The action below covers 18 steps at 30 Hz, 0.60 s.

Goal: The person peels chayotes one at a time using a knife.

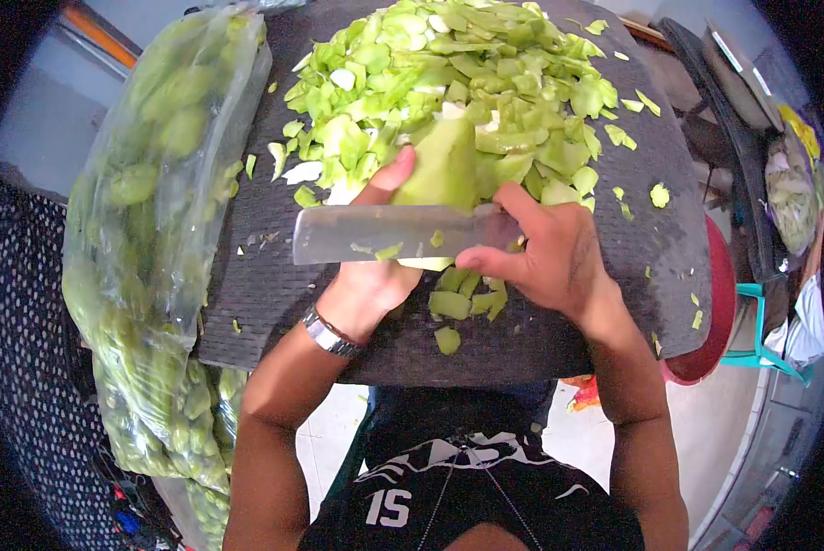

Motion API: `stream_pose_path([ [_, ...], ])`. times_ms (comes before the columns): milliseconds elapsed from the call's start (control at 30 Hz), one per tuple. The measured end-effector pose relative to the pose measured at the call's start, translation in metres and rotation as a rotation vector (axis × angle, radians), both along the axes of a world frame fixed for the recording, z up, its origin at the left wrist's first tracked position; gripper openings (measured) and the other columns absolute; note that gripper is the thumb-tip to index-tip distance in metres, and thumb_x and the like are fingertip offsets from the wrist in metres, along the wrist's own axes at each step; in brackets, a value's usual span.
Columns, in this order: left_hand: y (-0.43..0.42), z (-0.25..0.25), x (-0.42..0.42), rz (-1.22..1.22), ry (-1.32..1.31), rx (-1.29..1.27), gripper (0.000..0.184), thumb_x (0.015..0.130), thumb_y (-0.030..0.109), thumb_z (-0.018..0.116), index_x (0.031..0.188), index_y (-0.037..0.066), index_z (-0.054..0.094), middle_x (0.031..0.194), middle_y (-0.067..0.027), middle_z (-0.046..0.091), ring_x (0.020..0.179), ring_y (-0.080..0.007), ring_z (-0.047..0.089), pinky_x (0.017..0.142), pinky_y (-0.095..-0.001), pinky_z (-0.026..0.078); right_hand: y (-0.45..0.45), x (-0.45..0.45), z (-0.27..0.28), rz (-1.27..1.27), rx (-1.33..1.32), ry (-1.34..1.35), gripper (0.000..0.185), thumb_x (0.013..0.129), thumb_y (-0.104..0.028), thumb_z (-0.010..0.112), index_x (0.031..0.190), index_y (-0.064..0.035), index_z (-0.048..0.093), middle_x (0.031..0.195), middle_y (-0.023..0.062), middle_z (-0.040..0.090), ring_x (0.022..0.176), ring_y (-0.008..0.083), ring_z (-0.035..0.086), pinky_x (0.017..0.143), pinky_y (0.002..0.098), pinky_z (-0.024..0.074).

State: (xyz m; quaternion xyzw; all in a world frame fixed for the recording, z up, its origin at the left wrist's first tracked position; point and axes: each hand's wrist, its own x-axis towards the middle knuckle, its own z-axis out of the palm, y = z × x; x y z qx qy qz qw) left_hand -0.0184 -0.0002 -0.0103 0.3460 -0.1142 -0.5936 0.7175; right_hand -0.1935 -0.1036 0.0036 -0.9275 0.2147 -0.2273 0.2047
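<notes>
Pale green vegetable (438, 170) sat in the grip of my left hand (375, 283) at the centre of the frame, my thumb pressed to its side and the other fingers partly hidden behind the blade. My right hand (559, 243), just right of centre, was closed around the near end of a broad knife (366, 234), thumb laid along the metal, with the blade reaching left across the lower part of the vegetable. A few green scraps clung to the steel. A heap of cut slices (485, 69) filled the top centre of the dark, textured tabletop (265, 317), and a small cluster of pieces (453, 305) lay below the knife. A clear plastic bag (146, 266) packed with green vegetables ran down the left side of the frame. I wore a metal watch (329, 332) on my left wrist.
</notes>
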Motion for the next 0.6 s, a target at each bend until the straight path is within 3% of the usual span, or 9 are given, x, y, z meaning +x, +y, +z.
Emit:
stream_pose_path([
  [100,0.004,0.001,0.003,-0.029,-0.01,-0.046,0.057,0.103,0.049,0.049,0.141,0.008,0.055,0.127,-0.0151,0.068,0.11,-0.0338,0.069,0.092,-0.05,0.056,-0.018,-0.008,-0.003,-0.111,-0.035,0.03,0.062,0.079,-0.065,0.076,0.099,-0.0076,0.064,0.071,0.0162,0.066,0.071,0.0396,0.07,0.062,0.0446,0.0541],
  [167,0.013,0.007,0.008,-0.095,-0.011,-0.181,0.055,0.103,0.05,0.048,0.136,0.007,0.058,0.118,-0.014,0.07,0.101,-0.0337,0.071,0.08,-0.0483,0.059,-0.033,-0.014,0.003,-0.228,-0.079,0.113,0.064,0.079,-0.07,0.073,0.099,-0.009,0.065,0.07,0.0161,0.067,0.072,0.0403,0.07,0.063,0.0466,0.0547],
  [200,0.008,0.014,0.008,-0.068,-0.035,-0.066,0.056,0.104,0.052,0.044,0.135,0.008,0.057,0.114,-0.0143,0.07,0.094,-0.036,0.072,0.068,-0.0479,0.058,-0.041,-0.017,0.004,-0.274,-0.079,0.135,0.067,0.079,-0.073,0.071,0.098,-0.0094,0.064,0.069,0.0159,0.068,0.072,0.0406,0.071,0.063,0.048,0.0546],
  [233,0.007,0.016,0.01,-0.092,0.0,-0.054,0.056,0.103,0.053,0.044,0.136,0.009,0.057,0.114,-0.0141,0.07,0.094,-0.0358,0.072,0.068,-0.0471,0.058,-0.047,-0.019,0.006,-0.318,-0.081,0.155,0.069,0.078,-0.076,0.07,0.096,-0.0097,0.064,0.068,0.0157,0.068,0.072,0.0409,0.071,0.063,0.0494,0.0545],
  [400,0.008,0.015,0.02,-0.142,0.059,-0.04,0.065,0.103,0.058,0.042,0.142,0.008,0.054,0.122,-0.0177,0.068,0.098,-0.0378,0.071,0.064,-0.0423,0.059,-0.069,-0.033,0.009,-0.555,-0.009,0.116,0.059,0.09,-0.066,0.065,0.096,-0.007,0.065,0.073,0.0223,0.067,0.074,0.0445,0.069,0.065,0.0503,0.0516],
  [500,0.01,0.025,0.015,-0.158,0.099,-0.071,0.056,0.104,0.052,0.046,0.138,0.008,0.057,0.112,-0.0112,0.07,0.101,-0.0325,0.071,0.073,-0.0453,0.057,-0.09,-0.044,0.007,-0.646,0.038,0.109,0.056,0.094,-0.061,0.064,0.095,-0.0045,0.065,0.078,0.0254,0.067,0.079,0.046,0.068,0.067,0.0492,0.0514],
  [600,0.002,0.021,0.01,0.044,0.097,-0.013,0.06,0.104,0.054,0.046,0.142,0.009,0.055,0.124,-0.0159,0.068,0.107,-0.0322,0.069,0.084,-0.0432,0.058,-0.078,-0.034,0.008,-0.561,0.165,0.091,0.057,0.096,-0.06,0.062,0.094,-0.0032,0.065,0.081,0.0268,0.067,0.082,0.0474,0.067,0.068,0.0491,0.0512],
])
